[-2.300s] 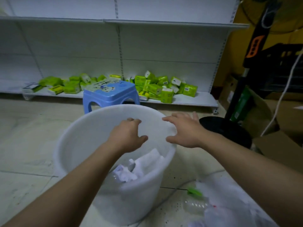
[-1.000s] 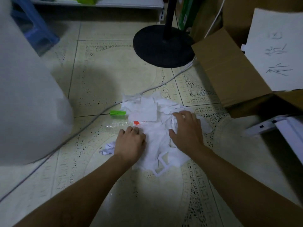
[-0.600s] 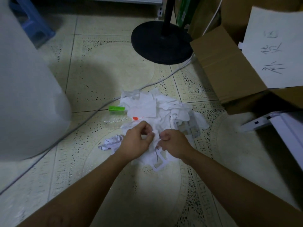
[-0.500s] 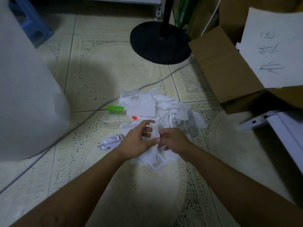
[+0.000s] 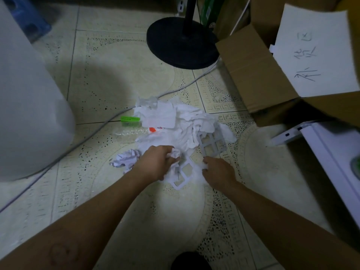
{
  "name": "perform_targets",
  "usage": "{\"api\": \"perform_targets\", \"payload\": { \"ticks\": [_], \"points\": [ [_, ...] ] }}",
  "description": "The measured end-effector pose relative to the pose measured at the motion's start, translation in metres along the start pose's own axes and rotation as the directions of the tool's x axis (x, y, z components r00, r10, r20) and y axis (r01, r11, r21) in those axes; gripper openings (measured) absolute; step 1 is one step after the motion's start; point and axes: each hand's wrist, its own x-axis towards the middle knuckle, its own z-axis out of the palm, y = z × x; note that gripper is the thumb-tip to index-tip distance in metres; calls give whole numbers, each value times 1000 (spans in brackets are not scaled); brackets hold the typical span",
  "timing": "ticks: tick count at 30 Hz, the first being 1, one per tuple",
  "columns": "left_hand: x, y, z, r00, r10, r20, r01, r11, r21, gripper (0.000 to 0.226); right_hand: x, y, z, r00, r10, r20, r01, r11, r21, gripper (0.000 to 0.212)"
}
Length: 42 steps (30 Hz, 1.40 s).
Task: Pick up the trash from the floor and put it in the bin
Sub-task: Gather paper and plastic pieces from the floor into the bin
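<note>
A heap of white paper trash [image 5: 183,123] lies on the tiled floor in the middle of the view, with cut-out paper frames [image 5: 212,142] at its right. My left hand [image 5: 155,162] is closed on a crumpled wad of white paper [image 5: 175,152] at the heap's near edge. My right hand [image 5: 220,172] pinches a white paper scrap at the heap's near right corner. A crumpled ball of paper [image 5: 126,158] lies just left of my left hand. A clear plastic bottle with a green cap [image 5: 129,125] lies at the heap's left. The white bin [image 5: 29,106] stands at the left.
A black fan base [image 5: 181,43] stands beyond the heap, its grey cable [image 5: 81,141] running across the floor toward the bin. An open cardboard box [image 5: 259,75] with a handwritten sheet sits at right. A white shelf edge [image 5: 335,156] is at far right, a blue stool [image 5: 29,18] at top left.
The hands left the bin and came down on the floor heap. In the last half second they drew apart, the left bunching paper into a wad, the right taking a scrap.
</note>
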Motion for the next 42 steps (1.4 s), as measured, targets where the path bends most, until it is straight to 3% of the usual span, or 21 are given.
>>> {"api": "perform_targets", "payload": {
  "ticks": [5, 8, 13, 16, 19, 21, 23, 25, 27, 31, 33, 34, 36, 37, 39, 42],
  "points": [
    [1, 14, -18, 988, 152, -3, -149, 974, 171, 24, 2, -10, -32, 995, -27, -100, 65, 915, 398, 19],
    [7, 34, -49, 980, 183, -81, -166, 968, 188, 31, 5, -29, -77, 998, -24, -50, 51, 749, 660, 24],
    [11, 83, -127, 964, 213, -158, -166, 950, 266, 39, 7, -82, -162, 982, -150, -115, 184, 624, 760, 24],
    [5, 110, -191, 947, 259, -190, -182, 920, 348, 23, 9, -125, -210, 973, -217, -76, 186, 552, 813, 20],
    [-15, 139, -262, 898, 307, -315, -181, 910, 372, 31, 9, -172, -253, 930, -325, -174, 338, 566, 751, 22],
    [-37, 153, -305, 851, 330, -408, -148, 897, 415, 28, 6, -212, -276, 901, -359, -244, 411, 519, 750, 34],
    [-57, 155, -342, 814, 336, -474, -95, 882, 462, 24, 2, -256, -291, 870, -391, -301, 466, 454, 759, 24],
    [-76, 144, -370, 789, 320, -524, -42, 880, 473, 22, -3, -301, -297, 833, -435, -341, 524, 426, 738, 15],
    [-95, 125, -393, 765, 294, -572, 29, 873, 487, 21, -10, -347, -293, 792, -476, -383, 582, 397, 710, 19],
    [-123, 80, -424, 763, 189, -618, 176, 859, 480, 24, -22, -414, -262, 755, -465, -463, 649, 423, 632, 15],
    [-134, 56, -431, 778, 98, -621, 260, 849, 459, 27, -26, -435, -242, 747, -502, -436, 659, 475, 582, 17],
    [-137, 46, -431, 790, 55, -610, 301, 832, 466, 33, -25, -440, -232, 737, -545, -400, 675, 560, 480, 26],
    [-140, 31, -429, 817, 19, -576, 345, 784, 516, 51, -21, -442, -217, 739, -623, -255, 664, 738, 121, 62],
    [-140, 27, -427, 822, 35, -569, 338, 774, 536, 57, -20, -439, -215, 751, -622, -220, 635, 773, -18, 78],
    [-139, 27, -421, 821, 108, -561, 277, 784, 556, 61, -15, -429, -221, 741, -608, -285, 607, 788, -103, 92],
    [-129, 40, -403, 841, 231, -489, 115, 807, 579, 65, -8, -399, -238, 712, -591, -379, 602, 792, -103, 94]
  ]
}}
